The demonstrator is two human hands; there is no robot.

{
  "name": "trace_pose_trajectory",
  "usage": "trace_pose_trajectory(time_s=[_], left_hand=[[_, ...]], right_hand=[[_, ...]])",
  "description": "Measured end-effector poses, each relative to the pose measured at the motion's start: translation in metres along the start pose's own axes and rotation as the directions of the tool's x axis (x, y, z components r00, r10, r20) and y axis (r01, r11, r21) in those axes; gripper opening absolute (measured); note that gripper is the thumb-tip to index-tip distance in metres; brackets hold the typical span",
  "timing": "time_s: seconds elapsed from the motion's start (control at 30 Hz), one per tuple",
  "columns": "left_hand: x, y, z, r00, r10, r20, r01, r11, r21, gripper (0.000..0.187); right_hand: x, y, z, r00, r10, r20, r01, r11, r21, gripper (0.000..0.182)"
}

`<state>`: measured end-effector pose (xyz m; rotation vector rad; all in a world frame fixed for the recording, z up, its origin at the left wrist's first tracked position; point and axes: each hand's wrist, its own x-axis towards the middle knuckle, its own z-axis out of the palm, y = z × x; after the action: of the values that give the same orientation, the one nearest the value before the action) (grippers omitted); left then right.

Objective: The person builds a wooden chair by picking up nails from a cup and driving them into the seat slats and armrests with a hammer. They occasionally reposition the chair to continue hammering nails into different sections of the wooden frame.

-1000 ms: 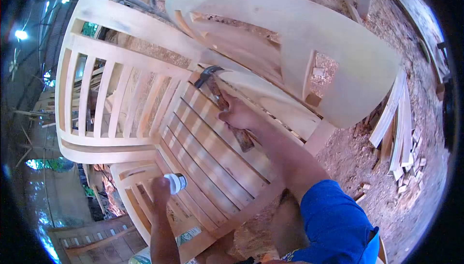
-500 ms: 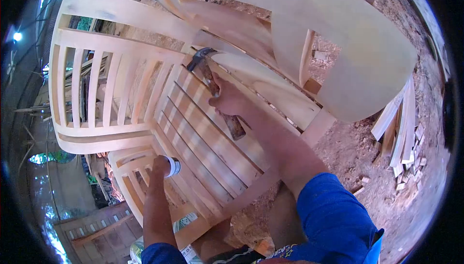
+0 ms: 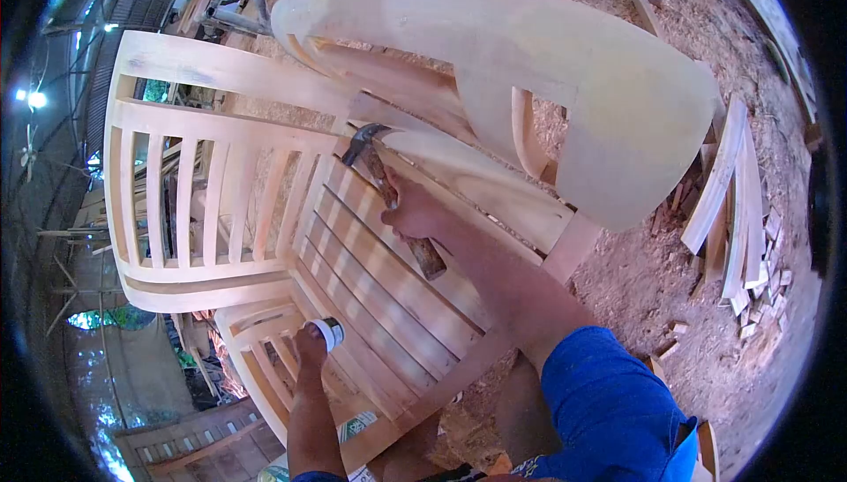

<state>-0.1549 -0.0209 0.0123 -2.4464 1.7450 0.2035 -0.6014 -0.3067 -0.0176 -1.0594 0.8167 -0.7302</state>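
My right hand (image 3: 413, 210) is closed round the wooden handle of a claw hammer (image 3: 374, 162), its dark metal head pointing to the far left. It is over the slatted seat (image 3: 379, 279) of a pale wooden chair, near the seat's right side. A small white tub (image 3: 330, 333) is gripped in my left hand (image 3: 309, 343), by the chair's left armrest (image 3: 256, 327). What the tub contains does not show. The slatted backrest (image 3: 212, 191) rises on the left.
A large curved wooden panel with cut-outs (image 3: 635, 120) stands along the chair's right side. Wood strips (image 3: 728, 199) and small offcuts (image 3: 766, 292) lie on the dirt floor (image 3: 635, 305) at right. Poles (image 3: 251, 5) are at the back left.
The view has tilted so the chair sits lower in it. Both hands keep their hold on the hammer and the tub, with little movement over the chair.
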Motion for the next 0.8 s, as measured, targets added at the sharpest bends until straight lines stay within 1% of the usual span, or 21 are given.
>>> trace_pose_trajectory(time_s=[0.07,0.1,0.13,0.17,0.23,0.3,0.33,0.4,0.43,0.5,0.53,0.57,0.63,0.67,0.73,0.8], left_hand=[[-0.003,0.026,-0.019,0.998,0.030,0.047,-0.023,0.990,-0.142,0.025],[-0.002,0.032,-0.023,0.996,0.042,0.076,-0.028,0.984,-0.176,0.027],[0.005,0.014,-0.012,0.994,0.066,0.092,-0.051,0.986,-0.160,0.028],[0.012,-0.008,0.001,0.990,0.091,0.108,-0.075,0.987,-0.144,0.029],[0.000,-0.012,0.005,0.986,0.055,0.157,-0.053,0.998,-0.020,0.030],[0.002,0.043,-0.023,0.981,-0.056,0.188,0.018,0.980,0.196,0.029],[0.004,0.045,-0.022,0.978,-0.088,0.190,0.056,0.984,0.171,0.028],[0.001,0.039,-0.022,0.969,-0.156,0.191,0.134,0.984,0.120,0.027],[-0.004,0.034,-0.023,0.988,-0.120,0.098,0.106,0.984,0.141,0.026],[-0.017,0.022,-0.022,0.995,-0.041,-0.086,0.056,0.980,0.190,0.026],[-0.019,0.022,-0.022,0.981,-0.169,-0.090,0.168,0.986,-0.019,0.025],[-0.023,0.024,-0.018,0.959,-0.256,-0.123,0.246,0.965,-0.095,0.025],[-0.028,0.076,-0.044,0.884,-0.435,-0.169,0.390,0.888,-0.244,0.024],[-0.029,0.088,-0.049,0.878,-0.394,-0.272,0.344,0.914,-0.214,0.026],[-0.023,0.106,-0.054,0.830,-0.432,-0.353,0.293,0.876,-0.383,0.030],[0.002,0.138,-0.054,0.831,-0.313,-0.459,0.037,0.856,-0.516,0.033]], right_hand=[[-0.003,-0.003,-0.002,1.000,0.008,0.010,-0.009,1.000,0.020,0.095],[-0.010,-0.013,-0.006,1.000,0.018,0.019,-0.018,0.999,0.041,0.095],[-0.014,-0.019,-0.007,0.999,0.028,0.030,-0.030,0.998,0.062,0.095],[-0.014,-0.020,-0.007,1.000,0.008,0.025,-0.009,0.999,0.049,0.096],[-0.012,-0.015,-0.007,1.000,-0.019,0.019,0.019,0.999,0.027,0.096],[-0.007,-0.008,-0.005,1.000,-0.010,0.009,0.011,1.000,-0.014,0.096],[-0.004,-0.005,-0.003,1.000,-0.010,0.006,0.010,0.999,-0.037,0.096],[-0.002,-0.005,-0.001,1.000,0.022,0.015,-0.022,1.000,-0.010,0.097],[-0.002,-0.006,0.000,0.999,0.037,0.018,-0.037,0.999,0.001,0.097],[-0.003,-0.010,-0.002,1.000,-0.018,0.012,0.019,0.997,-0.072,0.097],[-0.004,-0.013,-0.005,0.999,-0.046,0.008,0.047,0.993,-0.111,0.097],[-0.005,-0.015,-0.007,1.000,-0.017,0.020,0.019,0.996,-0.092,0.097],[-0.006,-0.018,-0.007,0.998,0.041,0.049,-0.038,0.998,-0.054,0.096],[-0.004,-0.013,-0.006,0.999,-0.046,0.007,0.046,0.996,-0.072,0.096],[-0.001,-0.002,-0.004,0.974,-0.216,-0.073,0.206,0.971,-0.122,0.095],[0.005,0.004,-0.007,0.976,-0.196,-0.098,0.154,0.931,-0.331,0.095]])
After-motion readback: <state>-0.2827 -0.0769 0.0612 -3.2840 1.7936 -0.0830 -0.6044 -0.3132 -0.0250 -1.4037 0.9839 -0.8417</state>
